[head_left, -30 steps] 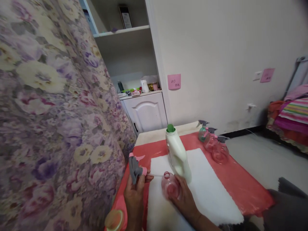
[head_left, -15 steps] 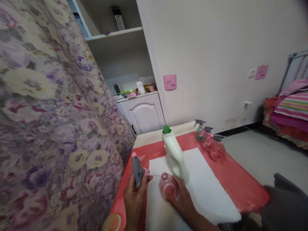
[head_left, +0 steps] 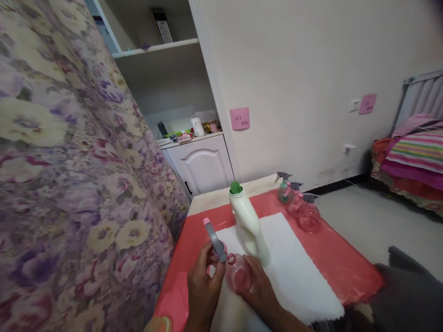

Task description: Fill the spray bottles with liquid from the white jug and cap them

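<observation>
Behind everything, a plain matt wall (head_left: 294, 69) is seen, with a floral curtain (head_left: 86, 184) hung in soft folds down the left of the frame. Across the lower middle, the surface (head_left: 349, 279) is covered in glossy red sheeting, over which a fuzzy white cloth (head_left: 297, 276) is spread. At centre, a pale, opaque jug (head_left: 249, 223) is stood upright, uncapped, with green showing in its mouth. Toward the right, three rounded, see-through spray bottles (head_left: 309, 219) are lined up. At lower centre, a globe-shaped, clear pink bottle (head_left: 238, 276) is held tilted, its side wrapped by the grip of the right hand (head_left: 259, 286). Compared with a moment ago, a grey and pink spray head (head_left: 215, 240) has been turned and brought over to the bottle's open neck, so the two parts are now held close together; its thin tube, visible earlier, cannot be made out. Smooth, angular and apparently hard plastic, the spray head is pinched between thumb and fingers of the left hand (head_left: 206, 286).
</observation>
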